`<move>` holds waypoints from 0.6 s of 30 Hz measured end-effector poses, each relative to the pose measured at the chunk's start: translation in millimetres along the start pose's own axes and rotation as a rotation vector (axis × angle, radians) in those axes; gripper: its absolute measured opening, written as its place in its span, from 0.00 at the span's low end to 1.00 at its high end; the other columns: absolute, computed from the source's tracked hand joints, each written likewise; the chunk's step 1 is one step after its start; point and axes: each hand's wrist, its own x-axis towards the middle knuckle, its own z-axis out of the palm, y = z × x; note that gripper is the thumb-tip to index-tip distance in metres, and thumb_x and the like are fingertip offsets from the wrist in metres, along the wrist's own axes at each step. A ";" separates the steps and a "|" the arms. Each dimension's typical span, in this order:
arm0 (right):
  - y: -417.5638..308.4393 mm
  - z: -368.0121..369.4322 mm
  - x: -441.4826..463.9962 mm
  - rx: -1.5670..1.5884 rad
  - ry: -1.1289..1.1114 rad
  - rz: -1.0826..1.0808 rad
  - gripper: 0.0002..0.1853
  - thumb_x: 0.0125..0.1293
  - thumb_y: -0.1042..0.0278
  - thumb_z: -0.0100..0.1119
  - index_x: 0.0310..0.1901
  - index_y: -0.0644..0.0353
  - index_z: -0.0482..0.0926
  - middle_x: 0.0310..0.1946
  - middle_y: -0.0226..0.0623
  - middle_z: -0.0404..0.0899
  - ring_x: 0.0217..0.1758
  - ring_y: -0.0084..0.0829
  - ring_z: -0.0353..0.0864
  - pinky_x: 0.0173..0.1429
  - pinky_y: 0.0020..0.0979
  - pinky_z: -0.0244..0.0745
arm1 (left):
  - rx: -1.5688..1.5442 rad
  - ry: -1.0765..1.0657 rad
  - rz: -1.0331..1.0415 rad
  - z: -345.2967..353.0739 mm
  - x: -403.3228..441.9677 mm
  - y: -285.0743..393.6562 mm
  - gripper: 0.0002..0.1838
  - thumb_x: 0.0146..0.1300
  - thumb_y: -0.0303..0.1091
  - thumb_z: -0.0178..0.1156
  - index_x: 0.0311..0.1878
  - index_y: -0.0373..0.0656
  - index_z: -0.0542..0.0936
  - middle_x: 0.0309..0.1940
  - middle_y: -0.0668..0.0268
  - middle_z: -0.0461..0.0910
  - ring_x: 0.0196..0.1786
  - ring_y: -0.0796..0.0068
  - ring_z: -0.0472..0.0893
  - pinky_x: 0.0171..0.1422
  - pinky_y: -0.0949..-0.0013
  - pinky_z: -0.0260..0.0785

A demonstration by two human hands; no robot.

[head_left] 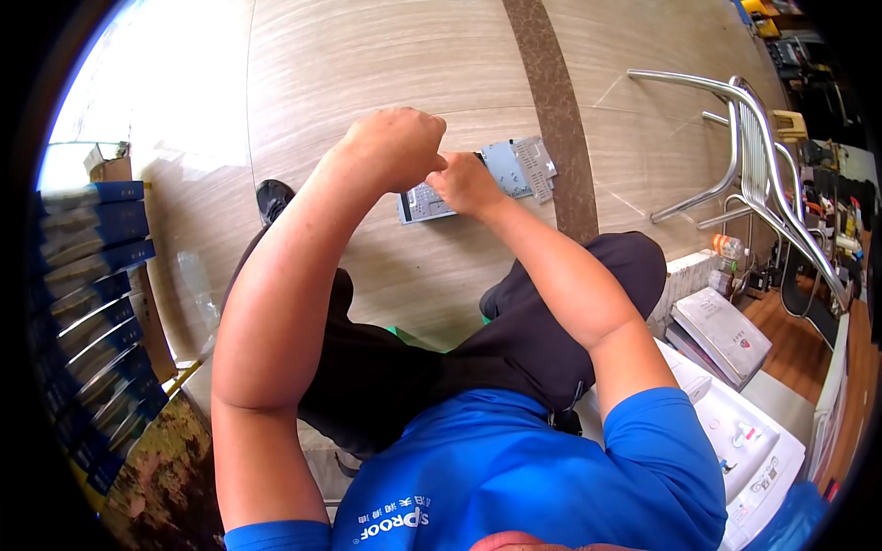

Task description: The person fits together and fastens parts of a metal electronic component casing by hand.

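Observation:
A flat grey metal electronics housing (506, 169) with rows of small holes lies on the tiled floor in front of me. At its right end sits a perforated metal plate (533, 167), tilted across the housing. My left hand (397, 147) is curled into a fist above the housing's left part, and what it holds, if anything, is hidden. Close beside it, my right hand (467, 184) is over the middle of the housing with thumb and fingers pinched together. Whatever lies between those fingertips is too small or covered to make out.
Blue boxes (115, 230) are stacked at the left. A metal-framed chair (755, 147) stands at the right. Near my right knee are books (721, 335) and a bottle with an orange label (726, 245). A dark strip (560, 110) crosses the floor.

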 end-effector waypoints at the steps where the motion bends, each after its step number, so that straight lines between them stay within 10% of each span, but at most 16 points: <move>1: -0.5 -0.4 -0.5 0.000 -0.001 0.000 0.10 0.69 0.63 0.59 0.43 0.61 0.82 0.31 0.52 0.83 0.39 0.54 0.83 0.44 0.48 0.76 | -0.001 0.000 -0.001 0.2 -0.5 -0.2 0.21 0.66 0.43 0.63 0.56 0.40 0.79 0.49 0.52 0.84 0.56 0.51 0.81 0.60 0.54 0.74; 18: -5.1 2.0 -1.8 0.067 0.025 0.047 0.13 0.68 0.59 0.61 0.43 0.61 0.83 0.31 0.53 0.83 0.38 0.54 0.83 0.46 0.48 0.77 | 0.004 -0.001 -0.006 -0.8 -0.7 1.5 0.22 0.66 0.44 0.63 0.58 0.40 0.79 0.51 0.53 0.84 0.59 0.54 0.80 0.62 0.55 0.73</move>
